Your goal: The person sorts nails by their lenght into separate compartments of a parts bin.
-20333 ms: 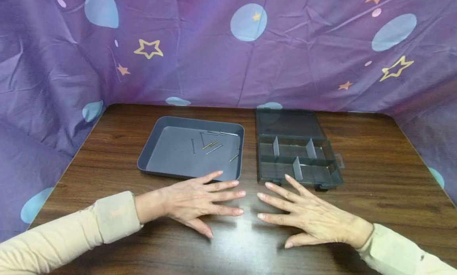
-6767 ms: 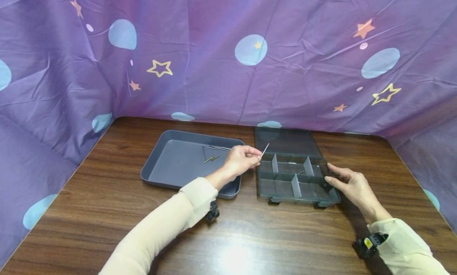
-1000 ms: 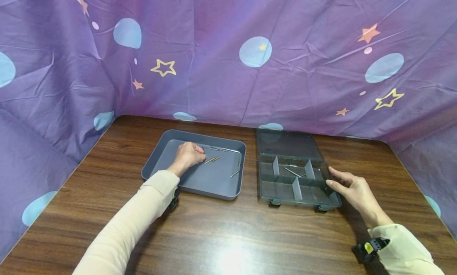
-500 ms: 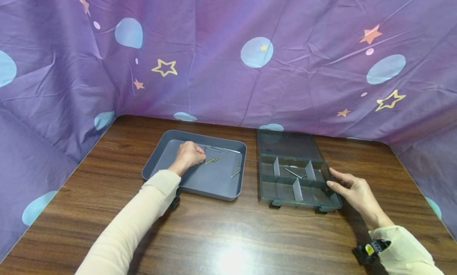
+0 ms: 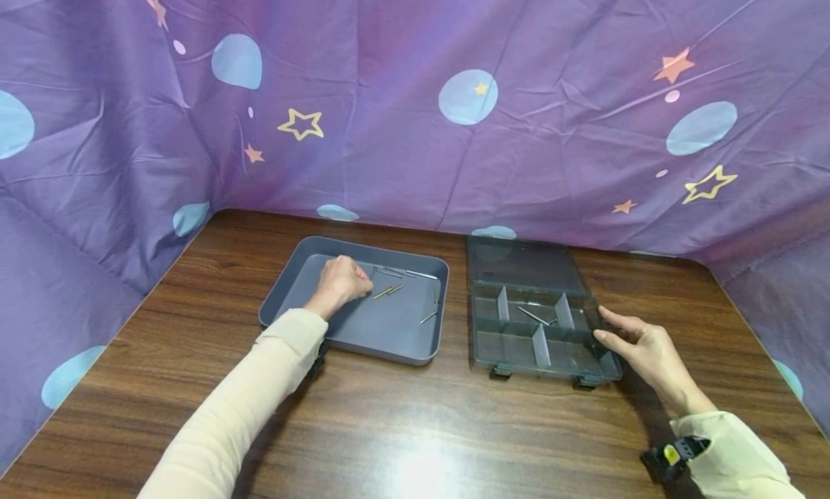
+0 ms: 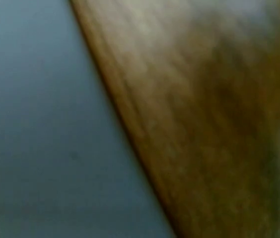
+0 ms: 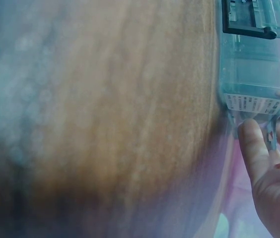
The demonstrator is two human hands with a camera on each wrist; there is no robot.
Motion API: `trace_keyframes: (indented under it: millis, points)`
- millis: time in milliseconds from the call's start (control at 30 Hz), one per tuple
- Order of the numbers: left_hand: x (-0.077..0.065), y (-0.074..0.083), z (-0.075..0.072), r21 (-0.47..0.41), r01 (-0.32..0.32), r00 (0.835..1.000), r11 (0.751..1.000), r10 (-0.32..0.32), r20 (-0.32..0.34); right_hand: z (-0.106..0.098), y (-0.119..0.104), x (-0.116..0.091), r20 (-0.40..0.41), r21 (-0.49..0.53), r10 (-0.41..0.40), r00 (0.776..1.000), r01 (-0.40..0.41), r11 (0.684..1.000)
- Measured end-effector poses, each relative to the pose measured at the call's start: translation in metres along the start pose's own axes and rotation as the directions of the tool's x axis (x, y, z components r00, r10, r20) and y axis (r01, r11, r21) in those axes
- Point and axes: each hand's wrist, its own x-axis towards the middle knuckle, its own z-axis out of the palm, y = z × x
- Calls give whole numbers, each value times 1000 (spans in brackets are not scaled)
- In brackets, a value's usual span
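Observation:
My left hand [image 5: 342,281] reaches into the grey tray [image 5: 392,330], thumb and index fingertips pinching a thin silver nail [image 5: 374,271]; only the nail's far end shows. Just right of those fingertips lie brass-coloured nails [image 5: 387,291]. Silver nails [image 5: 421,274] sit along the tray's back, and a short one [image 5: 428,317] near its right wall. My right hand [image 5: 651,351] grips the right end of a smoky clear compartment box [image 5: 509,348]; in the right wrist view its thumb lies on the box's handle [image 7: 271,134]. Silver nails [image 5: 533,315] lie in the back middle compartment.
The box's lid [image 5: 527,263] is folded back flat behind it. Pale dividers [image 5: 541,345] split the compartments, and two latches [image 5: 501,371] jut from the front. A purple patterned cloth [image 5: 389,168] hangs behind the wooden table [image 5: 363,427].
Both hands were first spread over the table; the right then took the box's end. The left carried a silver nail to the box, where it lies, and returned to the tray, barely moving this last second.

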Motion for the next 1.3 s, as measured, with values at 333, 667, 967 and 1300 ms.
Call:
trace_keyframes:
  millis: [333, 667, 967, 1300]
  points:
    - [-3, -1, 1, 12, -47, 999, 999, 47, -3, 0, 3, -2, -6, 1, -10, 1000, 10, 1000]
    - [-6, -3, 2, -52, -16, 1000, 999, 16, -3, 1, 1, -2, -7, 10, -6, 1000, 6, 1000]
    - [-8, -7, 2, -133, 8, 1000, 991, -7, 8, 0, 1, -2, 7, 11, 18, 1000, -18, 1000]
    - [-9, 2, 2, -241, -17, 1000, 970, 21, 13, 1, 1, 0, -17, 29, -7, 1000, 7, 1000]
